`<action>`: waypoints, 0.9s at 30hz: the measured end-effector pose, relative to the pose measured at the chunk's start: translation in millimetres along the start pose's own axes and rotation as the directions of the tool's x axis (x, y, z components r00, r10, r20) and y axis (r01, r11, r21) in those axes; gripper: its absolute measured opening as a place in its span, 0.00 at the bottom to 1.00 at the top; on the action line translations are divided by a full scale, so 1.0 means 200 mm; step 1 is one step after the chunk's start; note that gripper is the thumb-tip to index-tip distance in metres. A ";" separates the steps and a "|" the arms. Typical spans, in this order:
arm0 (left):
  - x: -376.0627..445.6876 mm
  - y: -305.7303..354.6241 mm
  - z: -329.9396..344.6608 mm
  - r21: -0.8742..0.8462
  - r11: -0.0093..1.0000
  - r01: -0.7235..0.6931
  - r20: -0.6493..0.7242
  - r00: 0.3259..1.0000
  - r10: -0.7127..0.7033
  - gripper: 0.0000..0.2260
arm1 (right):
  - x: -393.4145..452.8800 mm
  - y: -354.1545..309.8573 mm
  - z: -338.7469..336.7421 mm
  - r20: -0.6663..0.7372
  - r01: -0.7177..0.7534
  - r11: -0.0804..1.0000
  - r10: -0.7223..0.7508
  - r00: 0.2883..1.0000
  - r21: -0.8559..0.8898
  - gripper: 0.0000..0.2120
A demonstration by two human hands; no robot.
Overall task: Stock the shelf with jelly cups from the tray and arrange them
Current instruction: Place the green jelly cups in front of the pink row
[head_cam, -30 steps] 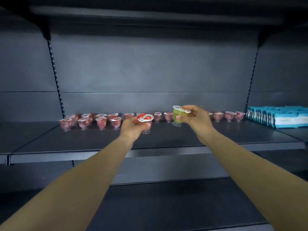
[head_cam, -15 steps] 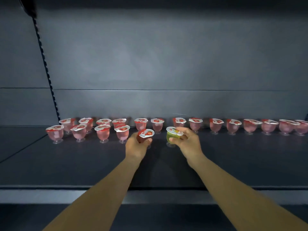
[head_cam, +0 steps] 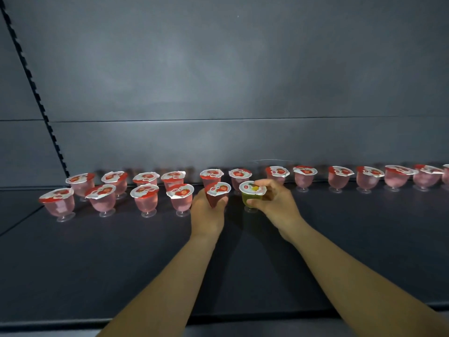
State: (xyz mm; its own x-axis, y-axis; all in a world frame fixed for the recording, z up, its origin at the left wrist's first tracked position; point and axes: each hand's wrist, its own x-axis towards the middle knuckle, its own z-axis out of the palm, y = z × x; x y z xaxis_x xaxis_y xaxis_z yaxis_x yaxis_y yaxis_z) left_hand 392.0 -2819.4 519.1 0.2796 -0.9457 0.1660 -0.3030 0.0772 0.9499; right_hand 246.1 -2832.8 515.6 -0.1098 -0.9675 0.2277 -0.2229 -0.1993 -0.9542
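Observation:
My left hand [head_cam: 208,214] grips a red jelly cup [head_cam: 217,193] with a strawberry lid, held just right of the front row of pink cups [head_cam: 145,200]. My right hand [head_cam: 277,205] pinches a green jelly cup [head_cam: 252,194] whose foot rests on or just above the dark shelf [head_cam: 121,263]. Several pink strawberry-lidded cups [head_cam: 340,178] stand in a long back row against the wall, with a short second row in front at the left. The tray is out of view.
The shelf's grey back panel [head_cam: 218,81] rises behind the cups, with a notched upright [head_cam: 34,88] at the left. The shelf's front lip [head_cam: 73,323] runs along the bottom of the view.
The view has closed in on the shelf. Both hands have moved deeper and lower toward the cup rows, and the green cup has come down to shelf level.

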 end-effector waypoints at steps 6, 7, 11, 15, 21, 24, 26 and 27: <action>-0.01 0.00 0.00 0.008 1.000 0.013 0.007 1.000 -0.013 0.18 | -0.01 0.00 0.00 0.017 0.025 1.000 -0.025 1.000 -0.006 0.18; -0.01 0.00 0.00 0.005 1.000 0.014 0.005 1.000 -0.014 0.17 | -0.01 0.00 0.00 0.020 0.028 1.000 -0.028 0.999 -0.005 0.18; 0.00 -0.01 0.00 -0.002 1.000 0.017 0.000 1.000 -0.017 0.16 | -0.01 0.02 0.00 0.023 0.043 0.999 -0.043 0.999 -0.025 0.18; -0.01 -0.01 -0.01 0.043 0.999 0.008 -0.013 1.000 -0.007 0.12 | -0.03 0.01 -0.01 0.018 0.032 0.999 -0.032 0.999 0.001 0.22; -0.16 0.05 -0.11 0.319 0.947 -0.035 0.127 0.992 -0.006 0.14 | -0.18 -0.07 -0.27 0.019 0.103 0.954 -0.101 0.995 -0.280 0.21; -0.29 0.14 -0.17 0.520 0.832 -0.194 0.293 0.955 0.039 0.18 | -0.35 -0.17 -0.47 0.148 0.241 0.838 -0.193 0.970 -0.490 0.17; -0.41 0.21 -0.20 0.632 0.715 -0.299 0.399 0.916 0.031 0.24 | -0.46 -0.24 -0.59 0.257 0.311 0.722 -0.188 0.948 -0.618 0.23; -0.48 0.24 -0.21 0.679 0.649 -0.341 0.441 0.898 0.011 0.28 | -0.51 -0.26 -0.64 0.295 0.326 0.659 -0.161 0.942 -0.678 0.26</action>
State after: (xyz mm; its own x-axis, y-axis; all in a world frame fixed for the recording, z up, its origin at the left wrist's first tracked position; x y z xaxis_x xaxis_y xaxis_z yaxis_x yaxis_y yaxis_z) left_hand 389.0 -2711.7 560.2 -0.1538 -0.9872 0.0423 -0.9113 0.1583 0.3802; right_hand 144.5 -2703.2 566.1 0.2186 -0.9249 0.3111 -0.8397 -0.3407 -0.4228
